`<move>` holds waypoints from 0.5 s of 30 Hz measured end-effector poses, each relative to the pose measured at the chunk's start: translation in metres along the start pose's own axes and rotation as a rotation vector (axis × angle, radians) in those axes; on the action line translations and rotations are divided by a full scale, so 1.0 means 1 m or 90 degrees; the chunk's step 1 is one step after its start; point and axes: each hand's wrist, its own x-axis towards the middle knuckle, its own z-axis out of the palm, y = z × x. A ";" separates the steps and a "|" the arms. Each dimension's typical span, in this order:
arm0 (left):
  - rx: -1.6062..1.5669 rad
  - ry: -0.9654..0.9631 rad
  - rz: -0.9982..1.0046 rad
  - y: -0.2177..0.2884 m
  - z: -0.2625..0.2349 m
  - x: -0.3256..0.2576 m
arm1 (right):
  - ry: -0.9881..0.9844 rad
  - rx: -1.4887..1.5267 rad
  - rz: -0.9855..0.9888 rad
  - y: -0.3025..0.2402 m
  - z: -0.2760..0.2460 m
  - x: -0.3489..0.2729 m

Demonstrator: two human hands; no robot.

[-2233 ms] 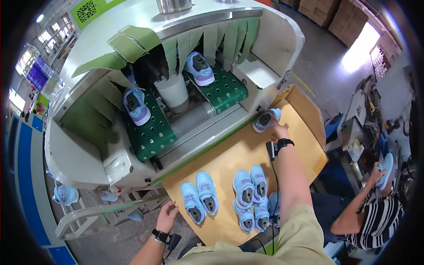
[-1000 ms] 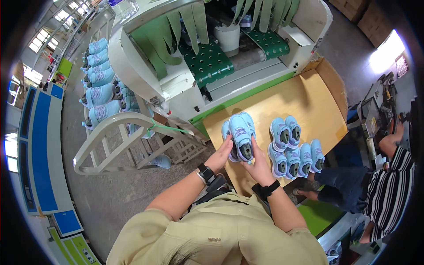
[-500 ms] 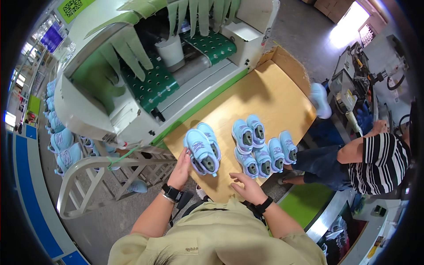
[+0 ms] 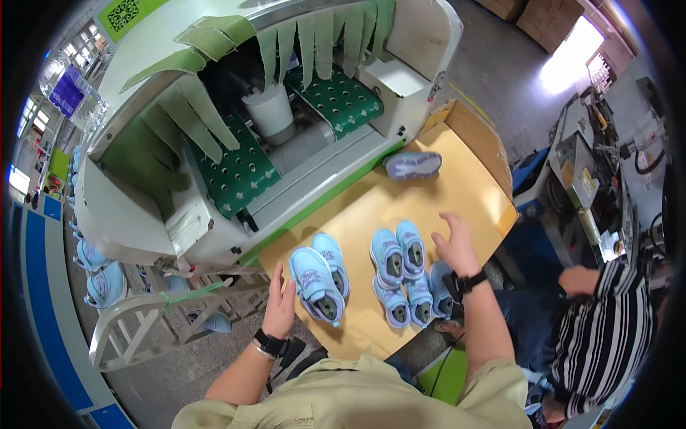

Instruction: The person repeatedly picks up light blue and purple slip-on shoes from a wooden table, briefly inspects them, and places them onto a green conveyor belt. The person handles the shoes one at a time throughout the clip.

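My left hand (image 4: 279,304) is open, its fingers upright beside a light blue sneaker (image 4: 314,279) at the table's left. A second sneaker (image 4: 330,259) stands against that one; I cannot tell whether my fingertips touch either. My right hand (image 4: 457,247) reaches over the table with fingers apart and nothing in them. Under and left of its wrist stand several more light blue sneakers (image 4: 386,259), dark inserts showing in their openings; my forearm and wrist hide part of the rightmost (image 4: 441,289). Beyond my right hand another sneaker (image 4: 414,166) lies tipped over, its pale sole showing.
Behind the tan table (image 4: 343,207) stands a machine (image 4: 307,168) with green perforated belts (image 4: 232,164) and hanging cloth strips. Cardboard (image 4: 475,136) edges the table's far right. A metal ladder-like frame (image 4: 136,322) is at left. A co-worker in a striped shirt (image 4: 600,336) is at right.
The sneaker that was in the air at the right now lies on its side on the table's far part. My right hand has moved right and forward. The co-worker's arm has drawn back.
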 end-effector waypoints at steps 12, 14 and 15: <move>0.052 0.139 -0.010 -0.002 -0.024 -0.025 | -0.274 -0.497 0.105 0.060 0.101 0.201; 0.057 0.121 0.020 -0.005 -0.025 -0.021 | -0.261 -0.295 0.119 0.080 0.082 0.183; 0.017 0.105 0.028 0.006 -0.022 -0.013 | -0.258 -0.130 0.147 0.108 0.075 0.170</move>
